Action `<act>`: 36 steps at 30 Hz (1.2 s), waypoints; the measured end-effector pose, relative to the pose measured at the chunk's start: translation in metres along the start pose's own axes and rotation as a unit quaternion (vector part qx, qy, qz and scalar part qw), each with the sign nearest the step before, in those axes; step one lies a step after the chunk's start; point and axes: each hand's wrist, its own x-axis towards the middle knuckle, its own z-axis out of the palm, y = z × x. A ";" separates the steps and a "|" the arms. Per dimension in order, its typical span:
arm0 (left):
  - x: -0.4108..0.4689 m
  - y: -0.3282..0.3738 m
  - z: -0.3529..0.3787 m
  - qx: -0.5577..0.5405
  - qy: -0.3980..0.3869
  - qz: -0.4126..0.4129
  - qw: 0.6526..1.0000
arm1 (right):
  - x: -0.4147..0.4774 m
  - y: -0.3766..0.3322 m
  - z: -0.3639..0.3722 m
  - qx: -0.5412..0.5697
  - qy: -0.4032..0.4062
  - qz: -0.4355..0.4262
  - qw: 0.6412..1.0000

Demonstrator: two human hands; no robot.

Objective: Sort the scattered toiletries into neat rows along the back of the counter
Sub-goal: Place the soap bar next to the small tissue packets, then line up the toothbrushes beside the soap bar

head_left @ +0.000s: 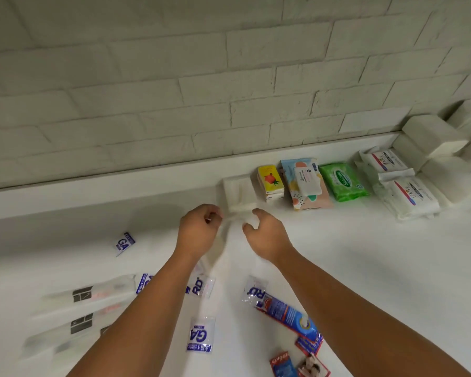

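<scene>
White tissue pack (238,194), left hand (199,229) and right hand (267,235) just in front, fingers (211,210) of both pinching blurred pale packet (225,228)

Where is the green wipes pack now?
In the head view, the green wipes pack lies in the back row, right of centre, between the pastel wipes pack and the white wrapped packs.

Seen from head height through one wide-angle lens. Looks forward and steeply down across the counter (392,254), toward the brick wall (174,77) filling the upper half. Sits close: takes in both forearms from the bottom edge, with left hand (199,229) and right hand (267,236) near centre. Rolled slightly, tipping the counter's back edge upward to the right.
</scene>
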 end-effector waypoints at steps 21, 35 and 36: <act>-0.147 -0.141 -0.128 0.152 -0.006 0.054 0.987 | -0.138 -0.034 0.152 -0.090 -0.077 -0.225 0.967; -0.172 -0.223 -0.189 0.331 -0.018 0.033 0.943 | -0.150 -0.072 0.232 -0.195 -0.100 -0.237 0.946; -0.172 -0.223 -0.191 0.337 -0.022 0.034 0.941 | -0.150 -0.073 0.235 -0.193 -0.101 -0.233 0.948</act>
